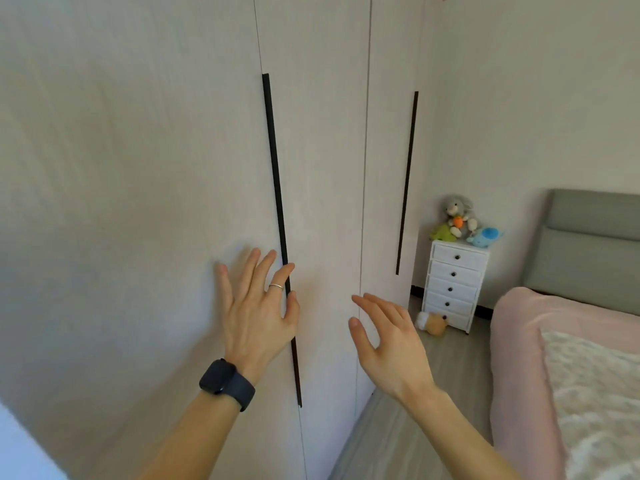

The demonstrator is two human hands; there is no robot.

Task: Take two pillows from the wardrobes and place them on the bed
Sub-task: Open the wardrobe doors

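A pale wardrobe point(138, 168) with shut doors fills the left and middle of the head view. A long black handle point(273, 168) runs down one door edge and a second black handle point(408, 174) marks the door further right. My left hand point(258, 306), with a ring and a dark watch, is spread flat against the door, fingertips at the first handle. My right hand point(388, 337) hovers open in front of the middle door, touching nothing. The bed point(519, 341), with a pink cover, lies at the lower right. No pillow is visible.
A small white chest of drawers point(453, 285) stands in the corner with plush toys point(459, 216) on top. Another plush toy point(433, 322) lies on the floor at its foot. A grey headboard point(588, 244) backs the bed. Grey floor runs between wardrobe and bed.
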